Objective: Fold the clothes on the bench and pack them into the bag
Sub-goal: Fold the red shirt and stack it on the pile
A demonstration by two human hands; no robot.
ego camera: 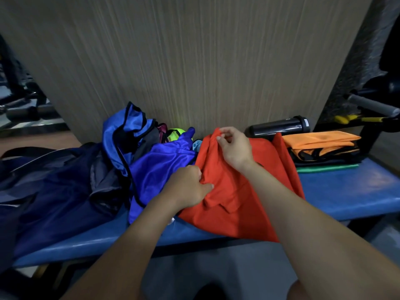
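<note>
Red shirt (236, 191) is spread on the blue worktop (346, 191), right hand (234, 148) pinching its top edge and left hand (188, 187) gripping a fold, so honestly it could bunch or drag into the blue clothes (158, 169) beside it.

Red shirt (236, 191), blue bench (346, 191), orange vest (320, 140)

Navy bag (43, 182) cut off at left edge, bottle (279, 127) partly behind red shirt (233, 191)
</note>
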